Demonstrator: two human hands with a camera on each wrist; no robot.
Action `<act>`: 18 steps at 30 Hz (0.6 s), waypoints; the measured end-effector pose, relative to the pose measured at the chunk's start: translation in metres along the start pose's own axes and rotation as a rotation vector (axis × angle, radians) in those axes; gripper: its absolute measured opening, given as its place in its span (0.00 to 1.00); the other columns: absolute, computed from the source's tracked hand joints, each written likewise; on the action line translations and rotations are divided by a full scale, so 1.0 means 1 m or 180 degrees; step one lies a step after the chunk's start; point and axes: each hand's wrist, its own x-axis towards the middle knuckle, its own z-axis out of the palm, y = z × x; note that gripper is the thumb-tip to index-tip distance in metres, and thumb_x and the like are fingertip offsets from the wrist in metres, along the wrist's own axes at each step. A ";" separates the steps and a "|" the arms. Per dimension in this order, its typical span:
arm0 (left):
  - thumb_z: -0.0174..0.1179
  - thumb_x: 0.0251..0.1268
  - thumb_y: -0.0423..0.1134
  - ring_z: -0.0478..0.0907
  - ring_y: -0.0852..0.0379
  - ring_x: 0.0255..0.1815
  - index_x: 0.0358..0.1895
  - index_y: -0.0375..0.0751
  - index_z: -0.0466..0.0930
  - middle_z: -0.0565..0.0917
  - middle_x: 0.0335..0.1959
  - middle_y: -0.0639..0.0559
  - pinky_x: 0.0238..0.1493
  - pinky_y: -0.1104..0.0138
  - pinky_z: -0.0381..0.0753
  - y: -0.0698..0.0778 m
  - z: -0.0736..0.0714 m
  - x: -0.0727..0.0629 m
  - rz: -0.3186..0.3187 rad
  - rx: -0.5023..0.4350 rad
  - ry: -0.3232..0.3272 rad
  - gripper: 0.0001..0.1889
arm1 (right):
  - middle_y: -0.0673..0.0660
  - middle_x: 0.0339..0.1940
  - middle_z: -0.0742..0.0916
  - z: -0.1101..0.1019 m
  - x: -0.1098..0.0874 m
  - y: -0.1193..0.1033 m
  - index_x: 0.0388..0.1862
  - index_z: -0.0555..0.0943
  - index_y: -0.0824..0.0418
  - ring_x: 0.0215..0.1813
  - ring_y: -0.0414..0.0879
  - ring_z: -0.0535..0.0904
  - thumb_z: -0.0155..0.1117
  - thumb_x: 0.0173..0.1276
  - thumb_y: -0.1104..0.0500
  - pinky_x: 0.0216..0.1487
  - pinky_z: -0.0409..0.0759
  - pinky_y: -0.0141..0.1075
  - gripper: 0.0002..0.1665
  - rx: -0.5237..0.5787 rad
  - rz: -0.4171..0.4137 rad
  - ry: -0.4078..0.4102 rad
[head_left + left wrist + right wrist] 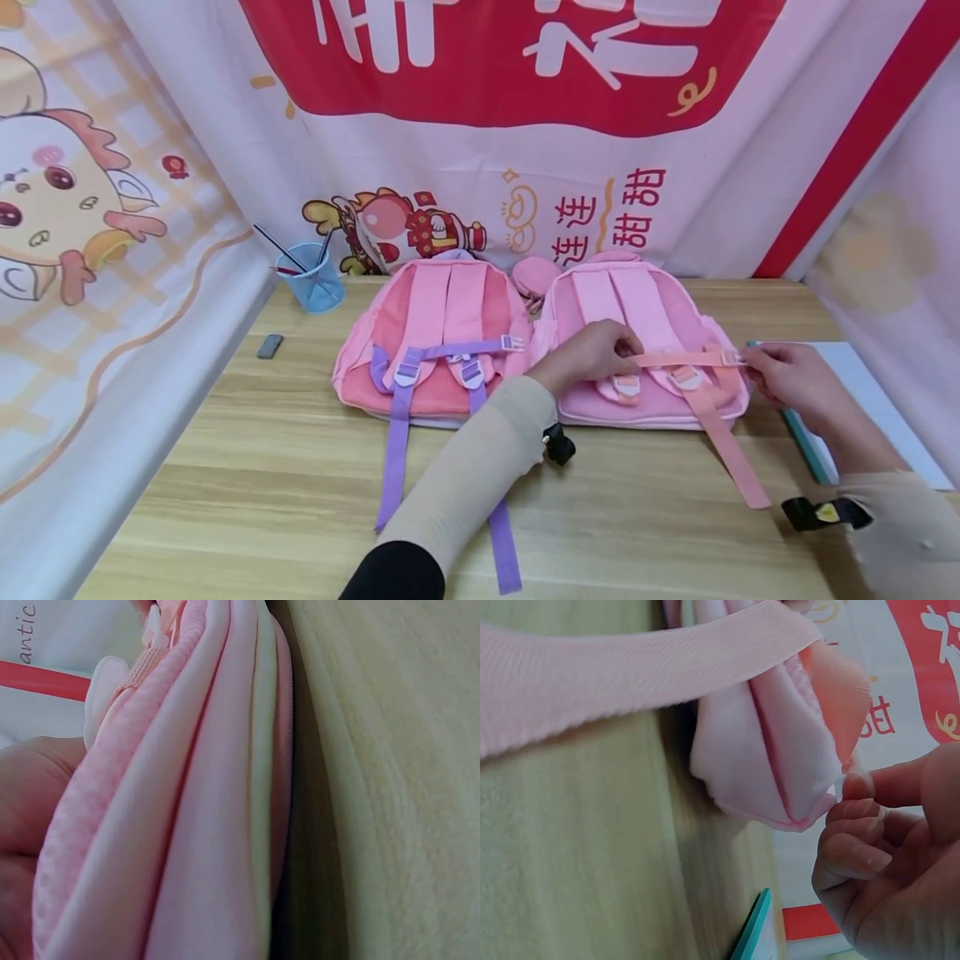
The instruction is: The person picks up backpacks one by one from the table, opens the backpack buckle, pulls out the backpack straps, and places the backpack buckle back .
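A pink backpack [615, 413] lies on the table with its shoulder straps facing up. Across those straps runs an orange chest strap [678, 359] with a white buckle [731, 357] at its right end. My left hand [596, 354] grips the left end of the orange strap. At the other end, my right hand [798, 379] pinches the buckle between thumb and fingers; in the right wrist view its fingertips partly hide the buckle. Only part of my left hand [34, 825] shows in the left wrist view, behind the bag's side. An orange webbing tail [727, 454] hangs down from the bag.
Left of it lies a second pink backpack [356, 367] with purple straps [397, 467]. A blue pen cup [315, 287] and a grey eraser [270, 346] are at the far left. A white board with a teal edge [873, 400] lies at the right. Printed cloth hangs behind.
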 end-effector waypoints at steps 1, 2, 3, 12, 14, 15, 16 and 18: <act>0.74 0.69 0.33 0.80 0.65 0.40 0.52 0.38 0.89 0.88 0.41 0.52 0.46 0.79 0.77 0.000 0.000 0.000 0.0000 0.0019 0.0009 0.11 | 0.58 0.37 0.81 0.001 0.000 0.001 0.73 0.71 0.74 0.39 0.51 0.77 0.43 0.89 0.40 0.37 0.82 0.36 0.39 -0.0058 0.0013 -0.0002; 0.74 0.69 0.33 0.79 0.65 0.40 0.52 0.38 0.89 0.88 0.41 0.52 0.46 0.79 0.77 0.000 0.001 0.000 0.0003 0.0043 0.0016 0.11 | 0.58 0.37 0.81 0.001 0.001 0.001 0.73 0.71 0.74 0.40 0.52 0.77 0.44 0.89 0.40 0.37 0.82 0.36 0.39 -0.0100 0.0040 -0.0006; 0.74 0.70 0.34 0.79 0.65 0.41 0.52 0.38 0.89 0.88 0.42 0.52 0.47 0.79 0.77 0.000 0.001 0.000 0.0007 0.0071 0.0019 0.11 | 0.59 0.37 0.81 0.002 0.001 0.002 0.73 0.71 0.75 0.40 0.52 0.77 0.44 0.89 0.41 0.36 0.82 0.36 0.38 -0.0129 0.0051 -0.0010; 0.73 0.71 0.35 0.78 0.65 0.41 0.50 0.38 0.89 0.87 0.41 0.52 0.46 0.79 0.76 -0.002 0.000 0.000 0.0041 0.0202 0.0021 0.09 | 0.55 0.30 0.79 0.006 0.002 0.005 0.59 0.78 0.73 0.36 0.51 0.75 0.44 0.90 0.40 0.33 0.78 0.37 0.35 -0.0313 0.0083 0.0000; 0.73 0.71 0.35 0.78 0.65 0.40 0.50 0.39 0.89 0.87 0.41 0.52 0.46 0.79 0.75 -0.004 0.001 0.001 0.0052 0.0203 0.0028 0.09 | 0.55 0.29 0.78 0.006 0.003 0.006 0.56 0.79 0.72 0.37 0.52 0.75 0.43 0.90 0.39 0.33 0.77 0.37 0.35 -0.0352 0.0088 -0.0004; 0.73 0.71 0.35 0.78 0.65 0.40 0.50 0.39 0.89 0.87 0.40 0.53 0.46 0.79 0.75 -0.004 0.001 0.001 0.0059 0.0199 0.0029 0.09 | 0.55 0.29 0.78 0.006 0.003 0.007 0.55 0.79 0.72 0.37 0.52 0.75 0.43 0.90 0.39 0.34 0.77 0.37 0.35 -0.0379 0.0085 0.0001; 0.73 0.71 0.35 0.78 0.65 0.40 0.50 0.39 0.89 0.87 0.40 0.53 0.45 0.79 0.75 -0.005 0.001 0.001 0.0069 0.0198 0.0031 0.09 | 0.56 0.30 0.79 0.006 0.003 0.008 0.55 0.79 0.72 0.38 0.52 0.75 0.43 0.90 0.39 0.34 0.76 0.37 0.36 -0.0399 0.0088 -0.0001; 0.73 0.71 0.36 0.79 0.65 0.40 0.50 0.39 0.89 0.87 0.40 0.53 0.45 0.80 0.75 -0.006 0.001 0.001 0.0080 0.0199 0.0034 0.09 | 0.56 0.30 0.79 0.006 0.003 0.009 0.56 0.79 0.73 0.39 0.52 0.75 0.43 0.89 0.38 0.34 0.76 0.37 0.37 -0.0433 0.0096 -0.0001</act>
